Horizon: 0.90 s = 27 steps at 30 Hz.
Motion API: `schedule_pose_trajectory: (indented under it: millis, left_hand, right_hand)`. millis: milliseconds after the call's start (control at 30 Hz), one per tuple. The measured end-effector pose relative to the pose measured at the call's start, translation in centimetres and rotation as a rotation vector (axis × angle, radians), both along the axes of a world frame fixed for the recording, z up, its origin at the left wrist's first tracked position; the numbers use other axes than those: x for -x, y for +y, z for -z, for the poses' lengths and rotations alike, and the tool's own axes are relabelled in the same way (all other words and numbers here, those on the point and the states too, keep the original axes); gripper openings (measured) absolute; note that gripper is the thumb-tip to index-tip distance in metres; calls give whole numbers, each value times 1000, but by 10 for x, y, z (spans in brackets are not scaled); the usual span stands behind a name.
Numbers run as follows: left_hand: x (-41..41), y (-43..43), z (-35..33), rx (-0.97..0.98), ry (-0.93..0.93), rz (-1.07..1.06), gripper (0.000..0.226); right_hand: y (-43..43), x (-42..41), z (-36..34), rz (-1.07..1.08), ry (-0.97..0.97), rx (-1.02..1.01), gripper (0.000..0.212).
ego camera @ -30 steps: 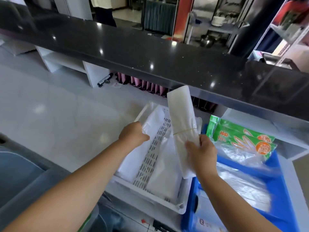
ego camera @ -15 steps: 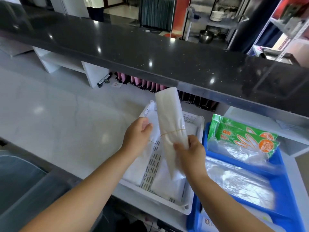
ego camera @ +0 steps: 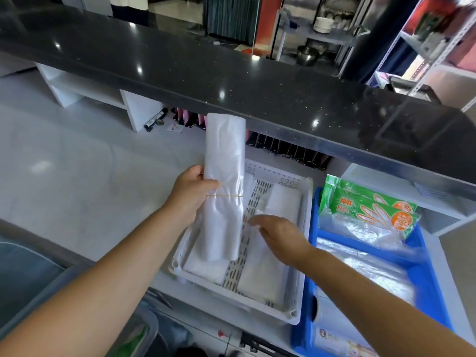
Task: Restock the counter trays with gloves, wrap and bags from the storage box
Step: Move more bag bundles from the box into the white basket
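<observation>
A long black counter top (ego camera: 231, 81) crosses the view, glossy and speckled, with small ceiling lights reflected on it. Under it lies a pale grey work surface (ego camera: 77, 163) with white shelf compartments (ego camera: 85, 91) at the back. Beyond the counter the room is dimmer — a red pillar (ego camera: 268, 19), a dark curtain (ego camera: 231, 16), and a grey shelf (ego camera: 327, 34) with stacked plates. At the far right stands a metal rack (ego camera: 435, 45), brightly lit.

Thin translucent plastic in the banded bag bundle (ego camera: 224, 186), perforated matt white plastic in the tray (ego camera: 296, 300), smooth blue plastic in the bin (ego camera: 435, 300) lower right, glossy printed film on the glove packs (ego camera: 371, 207), polished speckled black stone along the countertop (ego camera: 206, 73).
</observation>
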<state>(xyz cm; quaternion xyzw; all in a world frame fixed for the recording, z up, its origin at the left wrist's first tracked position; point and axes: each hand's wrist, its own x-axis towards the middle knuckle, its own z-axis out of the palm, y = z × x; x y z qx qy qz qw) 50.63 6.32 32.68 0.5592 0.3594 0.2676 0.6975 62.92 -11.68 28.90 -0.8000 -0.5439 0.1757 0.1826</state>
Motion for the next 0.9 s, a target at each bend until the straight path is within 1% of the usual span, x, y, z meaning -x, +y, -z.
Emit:
schedule_pose_trajectory:
  millis: [33, 100, 167, 233, 333, 433, 533, 600, 700, 767, 833, 900]
  left_hand:
    - [3, 3, 1, -19, 17, 0, 23]
    - [8, 5, 4, -31, 57, -1, 22]
    - [10, 7, 9, -31, 88, -9, 19]
    - [10, 7, 13, -29, 103, -11, 18]
    - [9, 8, 17, -28, 125, 2, 20]
    - [7, 6, 20, -32, 138, 33, 23]
    - [3, 1, 21, -37, 150, 67, 35]
    - [-2, -3, 21, -50, 167, 91, 40]
    - [-11, -7, 23, -61, 200, 150, 41]
    - [-21, -13, 28, -72, 229, 215, 38]
    - [-30, -21, 39, -152, 321, 285, 34]
    - [-37, -29, 54, -356, 486, 329, 29]
  right_hand:
    - [0, -6, 6, -140, -160, 87, 45]
    - [3, -13, 15, -411, -323, 220, 65]
    - [7, -16, 17, -557, -413, 271, 71]
    - [11, -19, 18, -607, -480, 229, 66]
    - [15, -22, 17, -659, -592, 135, 50]
    - [17, -22, 14, -683, -636, 67, 41]
    - [15, -24, 11, -682, -664, 13, 29]
    - [10, -28, 8, -670, -700, -9, 21]
    - [-2, -35, 3, -608, -767, -59, 15]
    - [-11, -39, -1, -553, -802, -119, 18]
    - [-19, -41, -4, -513, -823, -175, 23]
    - [-24, -41, -5, -495, -829, -213, 24]
